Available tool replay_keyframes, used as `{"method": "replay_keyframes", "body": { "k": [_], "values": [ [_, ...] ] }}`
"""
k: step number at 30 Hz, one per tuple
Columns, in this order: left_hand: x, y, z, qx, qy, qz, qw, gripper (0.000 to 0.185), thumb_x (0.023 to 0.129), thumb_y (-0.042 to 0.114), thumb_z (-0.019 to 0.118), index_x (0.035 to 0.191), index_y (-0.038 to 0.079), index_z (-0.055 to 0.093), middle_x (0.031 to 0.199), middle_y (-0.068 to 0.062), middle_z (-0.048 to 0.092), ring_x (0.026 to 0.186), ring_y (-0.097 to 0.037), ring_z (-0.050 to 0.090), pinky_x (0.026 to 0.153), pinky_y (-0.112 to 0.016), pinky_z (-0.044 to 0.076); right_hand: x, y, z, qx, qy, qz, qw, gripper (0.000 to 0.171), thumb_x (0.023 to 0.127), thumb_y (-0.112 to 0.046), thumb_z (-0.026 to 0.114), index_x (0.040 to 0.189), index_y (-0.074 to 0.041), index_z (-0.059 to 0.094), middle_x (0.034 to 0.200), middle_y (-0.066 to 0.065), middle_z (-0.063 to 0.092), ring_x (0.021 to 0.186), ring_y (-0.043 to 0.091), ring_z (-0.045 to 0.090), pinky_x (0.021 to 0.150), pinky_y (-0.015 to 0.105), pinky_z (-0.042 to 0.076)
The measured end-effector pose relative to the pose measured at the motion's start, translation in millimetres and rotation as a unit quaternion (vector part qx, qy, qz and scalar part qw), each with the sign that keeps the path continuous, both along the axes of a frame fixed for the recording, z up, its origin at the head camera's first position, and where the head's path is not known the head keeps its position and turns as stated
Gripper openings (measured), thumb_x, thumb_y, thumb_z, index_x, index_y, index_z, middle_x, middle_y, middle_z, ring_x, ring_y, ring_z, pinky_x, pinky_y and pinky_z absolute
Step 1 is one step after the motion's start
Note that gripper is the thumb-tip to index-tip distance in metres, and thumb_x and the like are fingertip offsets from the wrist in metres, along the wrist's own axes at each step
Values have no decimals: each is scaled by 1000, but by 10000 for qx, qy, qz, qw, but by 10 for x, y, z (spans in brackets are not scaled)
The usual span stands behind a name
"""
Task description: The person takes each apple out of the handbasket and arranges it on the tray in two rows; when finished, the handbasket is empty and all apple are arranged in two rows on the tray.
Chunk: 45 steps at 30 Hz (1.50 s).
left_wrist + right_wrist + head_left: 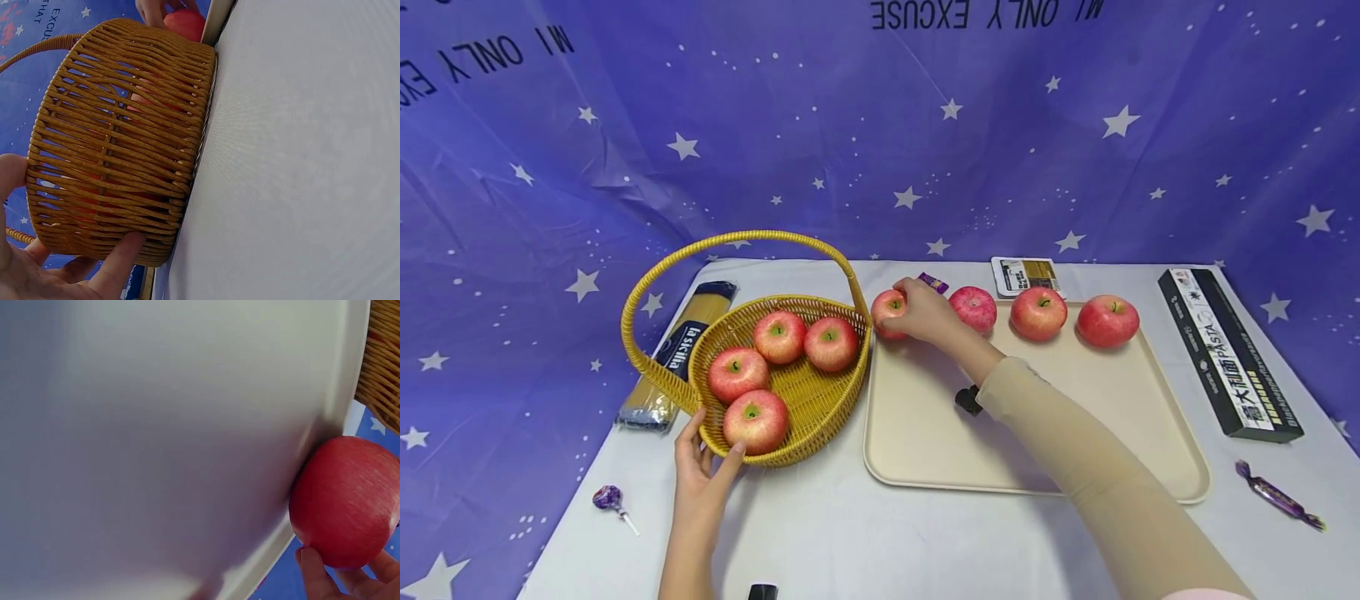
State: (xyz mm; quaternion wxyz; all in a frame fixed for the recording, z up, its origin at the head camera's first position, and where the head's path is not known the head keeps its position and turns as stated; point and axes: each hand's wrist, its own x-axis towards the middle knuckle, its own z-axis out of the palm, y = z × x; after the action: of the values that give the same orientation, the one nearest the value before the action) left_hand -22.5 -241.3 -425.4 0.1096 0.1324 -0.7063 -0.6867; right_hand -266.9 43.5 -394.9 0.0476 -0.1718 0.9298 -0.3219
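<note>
A yellow wicker basket (820,404) with a tall handle holds several red apples (778,336). My left hand (703,471) holds the basket's near wall (119,156), thumb and fingers spread against the weave. My right hand (925,312) grips a red apple (887,312) at the far left corner of the cream tray (925,433); in the right wrist view that apple (347,500) sits at the tray rim (340,375) with my fingertips (312,572) curled round it. Three more apples (1039,312) stand in a row along the tray's far edge.
A spaghetti packet (677,354) lies left of the basket. A black pasta box (1225,350) lies right of the tray. A lollipop (610,500) lies at front left, a wrapped sweet (1277,496) at front right, a small packet (1026,275) behind the tray.
</note>
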Motion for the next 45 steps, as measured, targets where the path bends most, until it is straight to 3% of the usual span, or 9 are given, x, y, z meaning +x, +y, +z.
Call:
{"method": "replay_keyframes", "body": {
  "k": [7,11,15,21,23,27,34,40,45],
  "values": [
    [4,-2,-11,115,48,4,9999,76,93,-6,55,152,11,11,159,-14,4,144,-35,9,86,-7,45,44,40,-24,-165,-50,-108,9998,79,75,-42,79,136,-1,48,133,17,52,121,30,50,103,43,43],
    [10,2,-11,106,33,-8,9999,75,94,-5,55,152,12,11,159,-15,3,144,-35,9,86,-7,45,139,97,63,-142,209,-49,9997,79,76,-41,79,139,-4,47,138,19,48,127,34,45,107,47,38],
    [13,9,-10,50,-40,10,10000,74,94,-4,55,152,12,12,159,-14,5,144,-34,10,86,-7,44,281,149,200,-108,582,118,9982,77,77,-40,79,140,-8,47,139,15,47,132,33,40,110,48,34],
    [22,8,-10,92,-19,35,9999,74,94,-3,55,152,13,13,159,-15,4,144,-34,8,85,-7,45,603,92,376,-346,770,570,9948,71,78,-42,79,137,-14,52,135,6,52,127,25,46,105,45,41],
    [26,7,-9,112,-25,59,9999,73,94,-3,55,152,13,14,159,-15,5,144,-34,9,85,-7,45,734,11,437,-457,821,831,9921,67,78,-41,79,135,-15,54,129,5,56,118,23,53,100,42,46],
    [31,1,-11,96,-68,125,9999,72,94,-3,56,152,13,15,158,-16,7,144,-34,10,87,-7,44,962,-250,497,-435,953,1447,9839,64,79,-43,78,133,-15,56,127,3,58,117,19,54,99,38,46],
    [29,-8,-15,61,-101,115,9999,72,95,-1,56,152,14,15,158,-15,7,144,-34,10,87,-6,43,1174,-880,407,186,764,2396,9677,68,81,-47,74,138,-16,51,133,-2,53,120,12,50,100,29,45],
    [-3,-3,-12,36,-51,-6,10000,72,96,0,55,152,14,13,159,-13,5,144,-33,9,88,-6,43,1261,-1336,225,922,665,2533,9607,71,79,-55,72,136,-20,51,125,0,54,106,13,58,89,24,50],
    [-10,5,-13,117,-65,-28,9999,72,96,-1,54,152,13,11,158,-14,5,144,-32,9,89,-6,43,1294,-1532,99,1334,641,2486,9572,67,78,-56,71,132,-21,53,120,-1,55,101,12,59,81,23,52]
  ]
}}
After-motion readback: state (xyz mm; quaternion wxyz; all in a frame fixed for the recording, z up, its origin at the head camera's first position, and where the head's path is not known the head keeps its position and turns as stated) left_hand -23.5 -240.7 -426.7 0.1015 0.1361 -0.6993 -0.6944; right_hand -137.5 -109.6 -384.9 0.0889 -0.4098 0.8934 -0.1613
